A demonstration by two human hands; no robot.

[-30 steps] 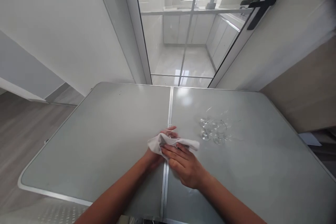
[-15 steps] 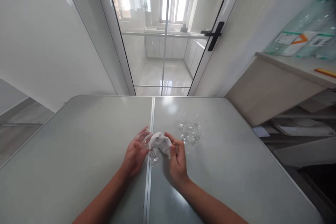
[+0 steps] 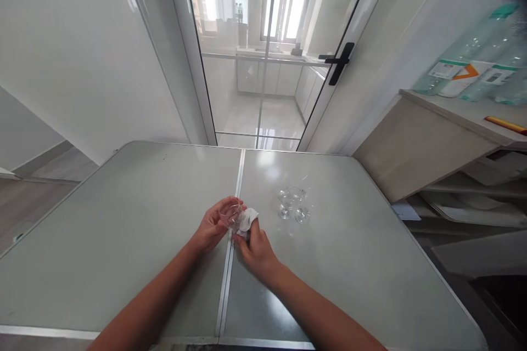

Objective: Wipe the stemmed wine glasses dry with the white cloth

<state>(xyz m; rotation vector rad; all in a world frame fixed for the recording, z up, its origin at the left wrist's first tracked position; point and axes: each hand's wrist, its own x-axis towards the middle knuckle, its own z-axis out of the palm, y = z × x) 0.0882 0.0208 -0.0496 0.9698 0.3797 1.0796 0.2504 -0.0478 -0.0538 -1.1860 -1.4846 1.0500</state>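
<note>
My left hand [image 3: 213, 226] is wrapped round the bowl of a clear stemmed glass [image 3: 230, 213], whose rim tilts up toward me. In my right hand [image 3: 256, 247] is a bunched white cloth [image 3: 247, 220], pressed against the lower part of that glass. The cloth and fingers hide the stem and foot. To the right, several more clear stemmed glasses [image 3: 302, 215] are grouped on the table, apart from both hands.
The grey table [image 3: 164, 285] has a metal seam [image 3: 224, 290] running down its middle. Beyond its far edge is a glass door with a black handle [image 3: 340, 63]. A shelf unit [image 3: 444, 131] at the right carries greenish plastic bottles [image 3: 469, 66].
My right hand has moved left and closer, bringing the cloth onto the lower part of the glass. The glass has turned, so its rim now faces up toward me. The view has shifted slightly.
</note>
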